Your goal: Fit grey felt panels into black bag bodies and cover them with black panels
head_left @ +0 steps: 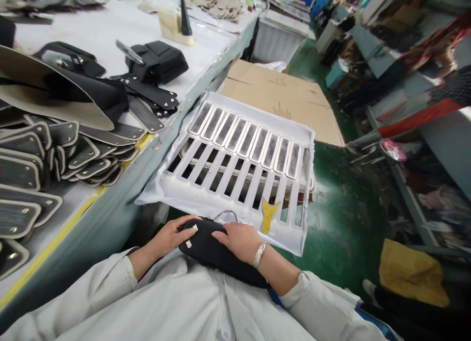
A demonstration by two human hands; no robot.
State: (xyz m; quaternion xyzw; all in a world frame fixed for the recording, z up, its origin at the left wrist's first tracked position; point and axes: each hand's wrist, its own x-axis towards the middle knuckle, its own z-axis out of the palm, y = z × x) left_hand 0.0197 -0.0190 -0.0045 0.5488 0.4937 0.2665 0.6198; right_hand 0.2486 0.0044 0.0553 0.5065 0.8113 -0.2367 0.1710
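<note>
Close against my body I hold a black padded case [221,250], long and rounded, with two small white patches near its left end. A thin cord or wire loops up from its far edge. My left hand [172,238] grips the left end, thumb on top beside the patches and fingers over the far edge. Around the middle of the far side, my right hand [241,240] has its thumb on top and its fingers curled over the edge; a silver bracelet is on that wrist. Just beyond stands a white slatted rack [176,196] bearing a row of framed dark rectangular pieces [245,137].
A yellow fork-shaped piece [270,215] lies on the rack's near right corner. Left, the worktable [206,61] carries stacked dark straps [22,169] with pale edges and a black box-like bag [158,61]. Flattened cardboard [275,88] and a grey bin [275,39] stand behind.
</note>
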